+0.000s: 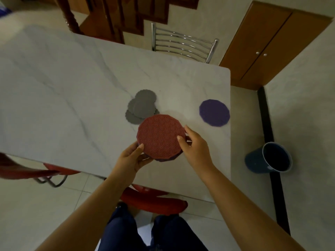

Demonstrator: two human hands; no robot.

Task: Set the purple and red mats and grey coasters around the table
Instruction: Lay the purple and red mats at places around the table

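Note:
A stack of round mats with a patterned red mat (pixel 160 135) on top is held just above the white marble table (pixel 63 98); purple edges show beneath it. My left hand (pixel 133 156) grips the stack from below at its near left edge. My right hand (pixel 193 144) pinches its right edge. A single purple mat (pixel 214 112) lies flat near the table's right edge. Several grey scalloped coasters (pixel 142 106) sit overlapping in a pile just beyond the held stack.
A metal-backed chair (pixel 183 45) stands at the far side. Red chairs (pixel 154 200) are tucked at the near side and at the left. A dark blue bucket (pixel 270 158) stands on the floor to the right. A wooden cabinet (pixel 272 44) is at the back right.

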